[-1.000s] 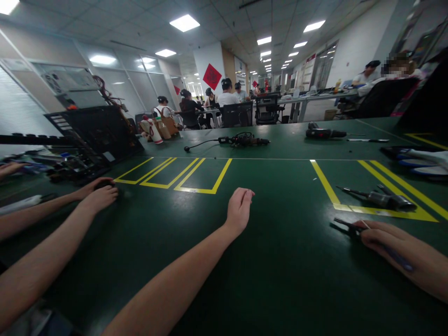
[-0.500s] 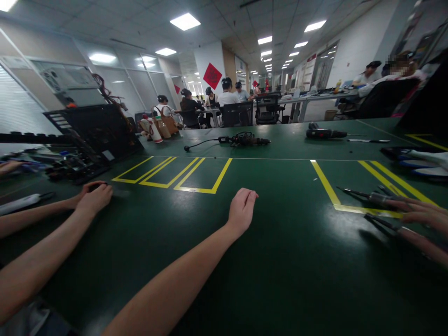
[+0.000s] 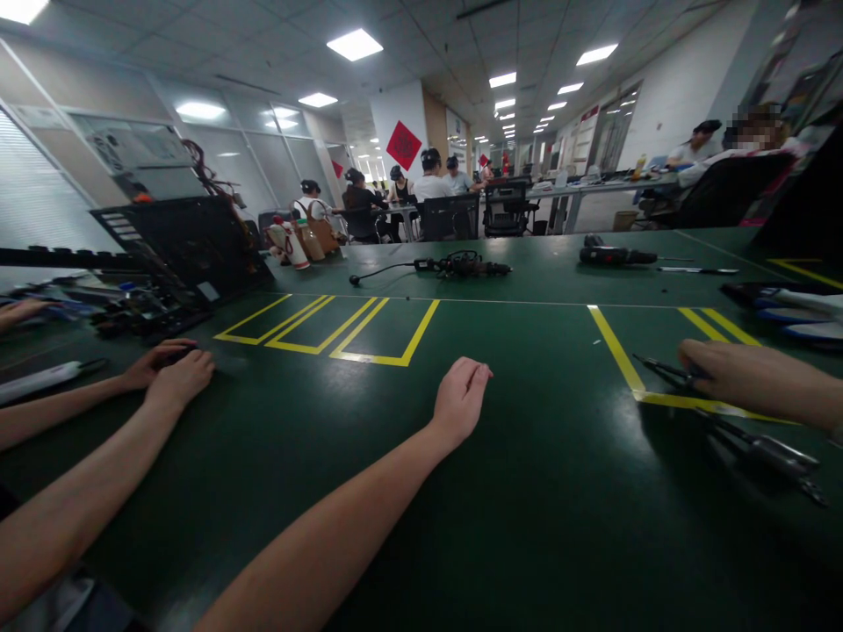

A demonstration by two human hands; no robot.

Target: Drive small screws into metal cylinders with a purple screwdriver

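Observation:
My left hand (image 3: pixel 461 399) rests on the green tabletop (image 3: pixel 527 491) with its fingers curled in, and nothing shows in it. To the right, my right hand (image 3: pixel 731 373) is closed around the rear part of dark long-nosed pliers (image 3: pixel 662 369). Their narrow nose points left, while the fingers hide the handles. Just below that hand is a second long-nosed tool (image 3: pixel 767 443) with a metallic body, apart from the fingers. Both tools are by a yellow tape outline (image 3: pixel 616 347) on the tabletop.
A co-worker's hands (image 3: pixel 175 369) hold a small dark thing at left. Other yellow tape outlines (image 3: pixel 369 360) mark the table. Farther back are a corded dark tool (image 3: pixel 464 263), a power drill (image 3: pixel 612 254) and a pen (image 3: pixel 698 270). A black computer case (image 3: pixel 177 246) stands at left.
My right hand has moved left and up, from spread fingers over the tools to a closed grip on the upper pliers. My left hand stays in place.

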